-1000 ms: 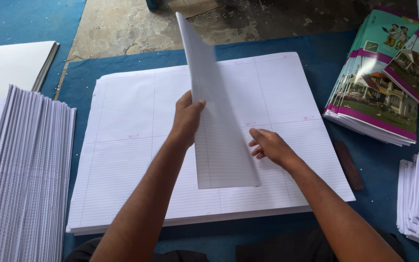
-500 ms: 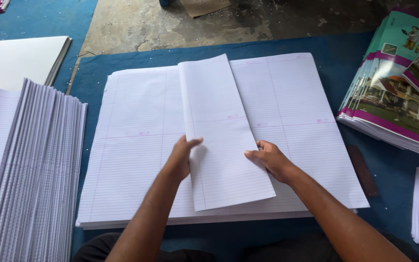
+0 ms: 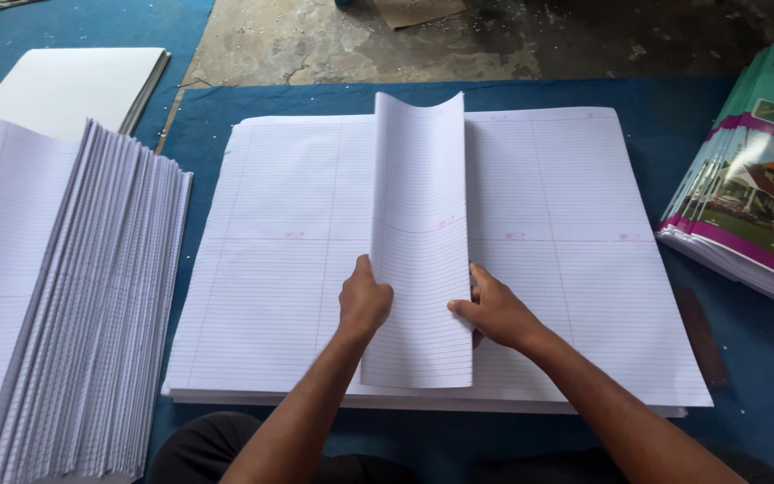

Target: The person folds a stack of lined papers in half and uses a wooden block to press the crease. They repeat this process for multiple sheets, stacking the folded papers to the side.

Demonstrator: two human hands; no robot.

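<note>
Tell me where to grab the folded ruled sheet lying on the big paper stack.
Probably best to take the folded ruled sheet by its long side edges near the lower end, coming from both sides, where the left hand and right hand already press. Its far end arches upward, so it looks springy there.

The folded sheet (image 3: 423, 242) and the stack of ruled sheets (image 3: 566, 242) were matt white paper; the printed covers (image 3: 754, 206) looked glossy; the floor (image 3: 333, 40) was rough concrete.
</note>
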